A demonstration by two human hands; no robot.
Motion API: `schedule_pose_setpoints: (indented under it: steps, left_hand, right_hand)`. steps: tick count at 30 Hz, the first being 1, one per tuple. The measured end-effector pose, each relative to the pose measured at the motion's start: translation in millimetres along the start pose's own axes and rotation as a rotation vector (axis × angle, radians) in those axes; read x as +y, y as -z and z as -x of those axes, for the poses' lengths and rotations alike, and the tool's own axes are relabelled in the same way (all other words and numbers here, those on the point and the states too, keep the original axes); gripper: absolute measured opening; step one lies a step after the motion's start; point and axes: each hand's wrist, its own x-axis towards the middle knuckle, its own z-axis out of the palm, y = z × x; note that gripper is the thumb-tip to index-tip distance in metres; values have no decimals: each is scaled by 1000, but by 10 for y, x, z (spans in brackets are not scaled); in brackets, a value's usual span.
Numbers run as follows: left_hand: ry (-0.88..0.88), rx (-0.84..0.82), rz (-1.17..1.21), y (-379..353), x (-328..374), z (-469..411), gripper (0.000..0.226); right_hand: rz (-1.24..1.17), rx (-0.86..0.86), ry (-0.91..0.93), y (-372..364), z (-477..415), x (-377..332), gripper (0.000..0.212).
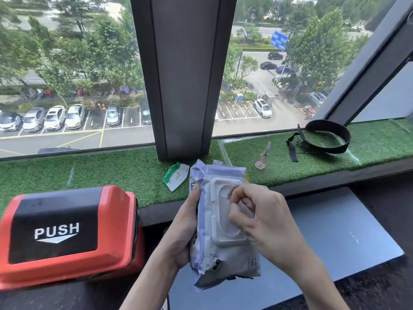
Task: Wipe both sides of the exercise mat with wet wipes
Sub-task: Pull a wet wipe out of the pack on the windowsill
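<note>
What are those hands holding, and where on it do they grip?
A pack of wet wipes. The left hand grips its left edge; the right hand pinches at the white lid on its front.

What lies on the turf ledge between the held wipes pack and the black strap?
A small clear glass bottle, seen in the head view.

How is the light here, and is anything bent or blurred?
Head view: soft daylight, no hard shadows; the wide lens curves the turf sill; the right hand at the wet wipes pack looks slightly blurred; the red bin is sharp.
</note>
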Motion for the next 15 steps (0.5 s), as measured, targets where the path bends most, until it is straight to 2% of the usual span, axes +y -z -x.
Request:
schedule_pose_setpoints:
  steps: [3,6,9,15]
  left_hand:
    - [-5,9,-15,24,-6,3,93]
    - [3,7,-18,47,-29,-7,88]
    - [0,2,-9,67,-54,-10,89]
    - [4,19,1,76,-64,-10,94]
  right_hand:
    - [-223,-46,-71,8,6,22,16]
    - [-316,-85,-133,23,20,57,17]
    - [-246,-39,-127,-1,43,31,22]
    - [4,62,-47,-61,71,-51,17]
